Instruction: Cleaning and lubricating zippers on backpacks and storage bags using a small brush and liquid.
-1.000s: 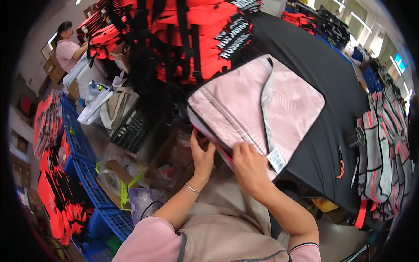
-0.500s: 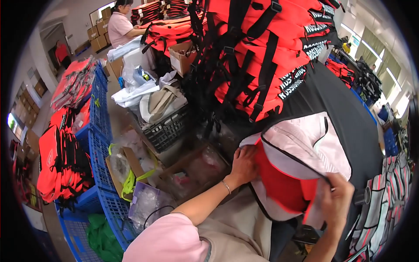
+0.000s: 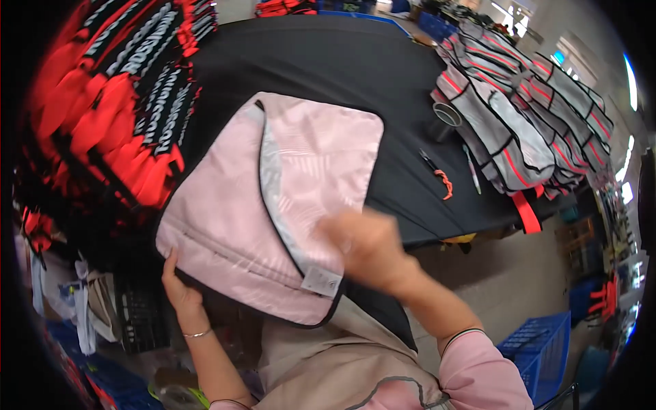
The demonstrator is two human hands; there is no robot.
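Note:
A pale pink fabric piece with black bound edges (image 3: 212, 212) lies on the black-covered table, its near edge hanging over my lap. A slanting black-edged opening crosses it and shows a grey lining (image 3: 271, 184). A small white label (image 3: 321, 281) sits near its lower right corner. My left hand (image 3: 181, 290) grips the piece's lower left edge; its other fingers are hidden below the fabric. Over the right part of the piece, above the label, my right hand (image 3: 369, 246) is smeared by motion, so its fingers cannot be made out.
A stack of red and black bags (image 3: 130, 116) stands at the left. On the black table (image 3: 301, 55) lie orange-handled snips (image 3: 437, 174), a pen (image 3: 472, 169) and a dark cup-like cylinder (image 3: 444, 121), beside piled grey pieces (image 3: 512, 130). A blue crate (image 3: 540, 352) is at lower right.
The view has swung to the right. The pink piece, earlier held spread with its red inside showing, now lies flatter with its pink side up. My left hand has moved to its lower left edge.

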